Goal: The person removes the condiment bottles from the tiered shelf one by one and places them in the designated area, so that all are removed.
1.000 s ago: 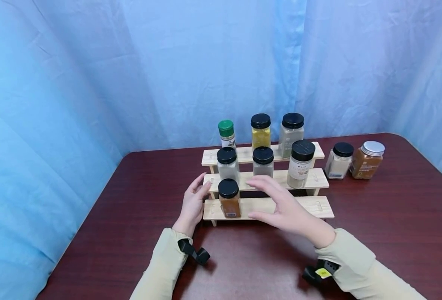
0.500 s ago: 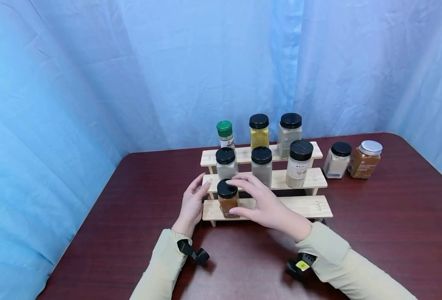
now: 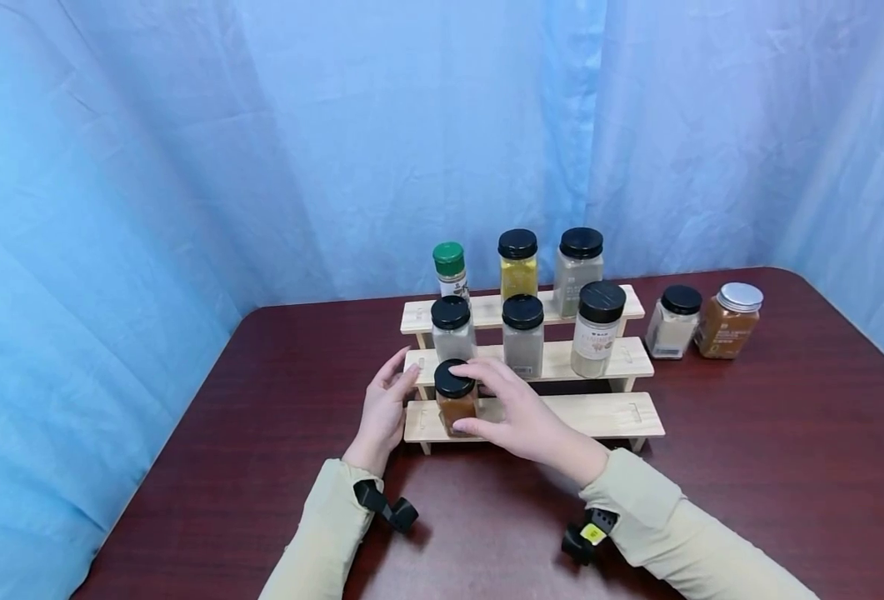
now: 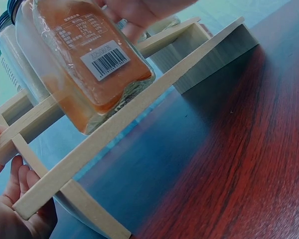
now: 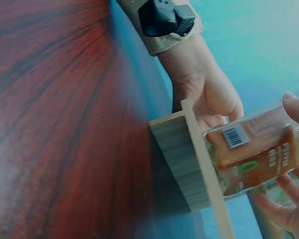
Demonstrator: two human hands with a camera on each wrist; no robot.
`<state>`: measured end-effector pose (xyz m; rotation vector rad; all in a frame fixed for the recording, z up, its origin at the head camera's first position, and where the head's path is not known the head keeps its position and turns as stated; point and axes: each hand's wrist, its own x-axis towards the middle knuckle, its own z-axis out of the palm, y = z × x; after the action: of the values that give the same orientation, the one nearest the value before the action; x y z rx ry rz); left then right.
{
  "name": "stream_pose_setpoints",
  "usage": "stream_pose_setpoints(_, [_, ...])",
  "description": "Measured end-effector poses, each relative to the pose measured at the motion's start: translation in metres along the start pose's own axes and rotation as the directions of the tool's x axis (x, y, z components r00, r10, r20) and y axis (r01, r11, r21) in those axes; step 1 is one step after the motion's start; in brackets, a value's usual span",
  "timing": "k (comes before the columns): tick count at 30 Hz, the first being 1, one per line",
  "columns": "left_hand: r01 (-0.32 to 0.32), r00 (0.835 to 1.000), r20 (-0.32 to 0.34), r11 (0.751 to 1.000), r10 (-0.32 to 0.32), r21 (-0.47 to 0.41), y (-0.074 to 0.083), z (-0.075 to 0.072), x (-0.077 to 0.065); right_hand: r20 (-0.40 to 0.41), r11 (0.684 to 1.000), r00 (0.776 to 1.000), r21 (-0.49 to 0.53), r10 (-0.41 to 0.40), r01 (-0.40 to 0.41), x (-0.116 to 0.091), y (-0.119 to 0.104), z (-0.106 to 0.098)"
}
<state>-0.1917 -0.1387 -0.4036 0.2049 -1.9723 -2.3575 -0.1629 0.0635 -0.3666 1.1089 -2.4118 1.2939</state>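
A square spice jar (image 3: 455,410) with orange-brown powder and a black lid stands at the left end of the bottom shelf of a three-step wooden rack (image 3: 584,414). My right hand (image 3: 526,418) holds this jar from its right side, thumb low at the front and fingers up by the lid. In the right wrist view the thumb (image 5: 296,108) lies against the jar's upper part. My left hand (image 3: 383,410) grips the rack's left end at the middle shelf, thumb on top. The left wrist view shows its fingers (image 4: 14,181) curled beneath the wood.
On the middle shelf stand two grey-white jars (image 3: 453,340) (image 3: 522,346) and a labelled shaker (image 3: 593,342). The top shelf bears a green-capped bottle (image 3: 451,271), a yellow jar (image 3: 518,271) and a grey-green jar (image 3: 578,275). Right of the rack, a pale jar (image 3: 671,329) and a silver-lidded jar (image 3: 728,327) stand on the table.
My right hand has moved left from beside the orange-brown jar and come around it. The left hand stays at the rack's left end. The rack and the jars look unmoved.
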Motion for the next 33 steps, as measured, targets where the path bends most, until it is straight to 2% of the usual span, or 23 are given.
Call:
stream_pose_setpoints(7, [-0.003, 1.000, 0.004, 1.000, 0.003, -0.008, -0.001, 0.001, 0.000, -0.005, 1.000, 1.000, 0.031, 0.005, -0.004, -0.004, 0.006, 0.006])
stream_pose_setpoints(22, [0.000, 1.000, 0.007, 1.000, 0.000, -0.019, -0.004, 0.000, 0.000, -0.041, 0.998, 0.997, -0.033, -0.061, 0.060, -0.007, 0.012, 0.010])
stream_pose_setpoints(33, [-0.011, 1.000, -0.009, 1.000, 0.011, -0.018, -0.001, 0.000, -0.001, -0.067, 0.995, 0.995, -0.068, -0.073, 0.068, -0.007, 0.013, 0.010])
